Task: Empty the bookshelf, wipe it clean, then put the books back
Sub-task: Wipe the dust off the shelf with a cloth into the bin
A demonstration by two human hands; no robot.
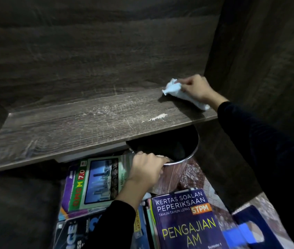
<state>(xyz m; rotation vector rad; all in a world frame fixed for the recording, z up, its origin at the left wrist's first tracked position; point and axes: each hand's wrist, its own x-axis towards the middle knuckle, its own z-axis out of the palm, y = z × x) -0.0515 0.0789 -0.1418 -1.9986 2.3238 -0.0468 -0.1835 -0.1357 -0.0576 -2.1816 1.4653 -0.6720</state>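
The dark wood shelf board [67,130] is bare of books and shows pale dust streaks and a small heap of dust [156,117] near its front edge. My right hand [195,88] grips a crumpled white cloth [174,90] pressed onto the board's right end. My left hand [147,170] grips the rim of a metal bin [182,159] held just under the board's front edge, below the dust heap. Several books lie on the floor beneath, among them a green-framed one [96,184] and a purple one [187,220].
The shelf's back panel [96,51] and right side wall [261,60] close in the compartment. A blue book [250,229] lies at the lower right on a patterned floor [192,175]. Dark furniture fills the lower left.
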